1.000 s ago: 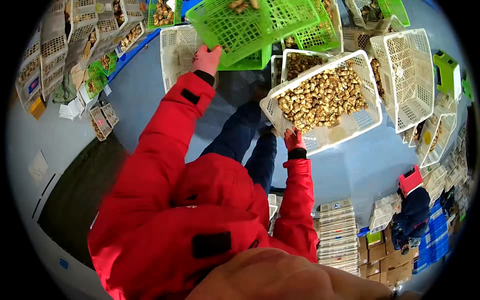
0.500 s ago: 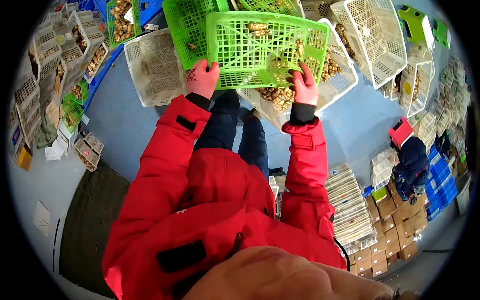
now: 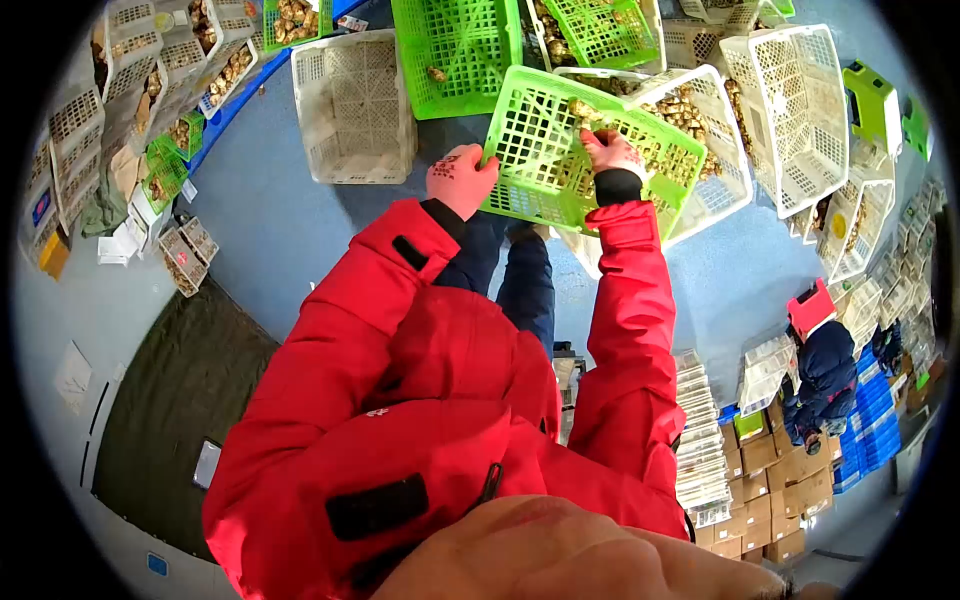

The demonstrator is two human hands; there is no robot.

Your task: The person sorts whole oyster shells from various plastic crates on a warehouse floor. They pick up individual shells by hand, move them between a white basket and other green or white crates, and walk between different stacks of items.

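Observation:
A green plastic mesh basket [image 3: 540, 150] is tilted in front of me over white crates, with a few golden-brown bulbs in it. My left hand [image 3: 462, 180], in a pink patterned glove, is closed on the basket's left edge. Reaching over the near rim, my right hand [image 3: 614, 156] has its gloved fingers curled at a brown bulb [image 3: 584, 110] inside the basket; the fingertips are partly hidden. Beneath the basket, a white crate [image 3: 735, 195] holds many similar bulbs [image 3: 682, 112]. Another green basket [image 3: 465, 50], with a single small bulb, lies just beyond my left hand.
A white crate [image 3: 350, 110] stands on the blue floor at left, another [image 3: 790, 110] at right. Stacked crates of bulbs [image 3: 165, 90] line the far left. A person in dark clothes [image 3: 825, 370] is at lower right, near cardboard boxes [image 3: 780, 480].
The basket has moved to the right and turned clockwise in my view. My right hand has left its near rim and reached inside to a bulb. My left hand keeps its hold.

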